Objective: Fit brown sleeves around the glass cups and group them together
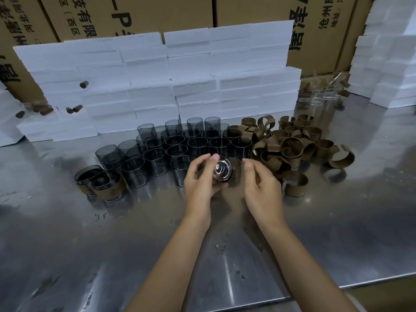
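While left hand [201, 176] grips cup [221, 170], right hand [262, 184] loose.

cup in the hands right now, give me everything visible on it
The held cup is a small dark, smoke-tinted glass, round and straight-walled. It is tipped on its side, with one round end facing the camera and catching swirled glare. The left hand wraps it from the left and below, thumb over the top. A brown sleeve sits at its right end, seemingly partly slid on; the right hand pinches near that sleeve. The cup is lifted above the metal table, just in front of the bare cups.
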